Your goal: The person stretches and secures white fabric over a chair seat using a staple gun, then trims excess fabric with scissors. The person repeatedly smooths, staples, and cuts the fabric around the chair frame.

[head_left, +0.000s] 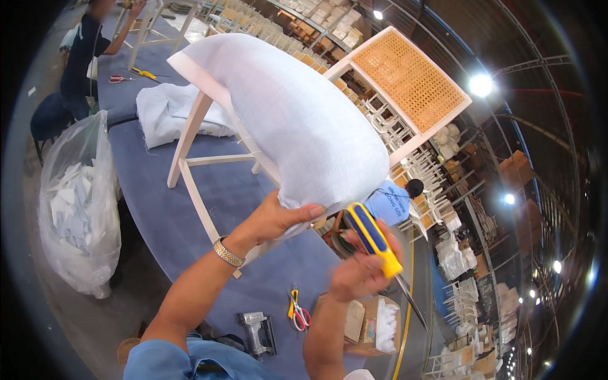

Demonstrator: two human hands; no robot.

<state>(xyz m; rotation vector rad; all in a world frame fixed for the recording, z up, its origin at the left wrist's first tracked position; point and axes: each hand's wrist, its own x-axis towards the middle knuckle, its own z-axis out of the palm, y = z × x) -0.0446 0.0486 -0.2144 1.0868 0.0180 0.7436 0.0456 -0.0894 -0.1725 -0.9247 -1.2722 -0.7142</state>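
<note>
A pale wooden chair (190, 126) lies tipped on the blue-grey table (164, 215), its seat wrapped in white mesh fabric (297, 120). My left hand (278, 218) pinches the fabric's lower edge at the seat underside; a metal watch band is on that wrist. My right hand (361, 269) grips a tool with a blue and yellow handle (375, 239), its thin metal shaft pointing down and right. The right hand sits just below the fabric edge, close to the left thumb.
Small scissors with red and yellow handles (299, 311) and a grey staple gun (258, 332) lie near the table's front. A cardboard box (370, 323) stands at my right. A clear bag of white scraps (79, 202) is left; another person (85, 50) works farther along the table.
</note>
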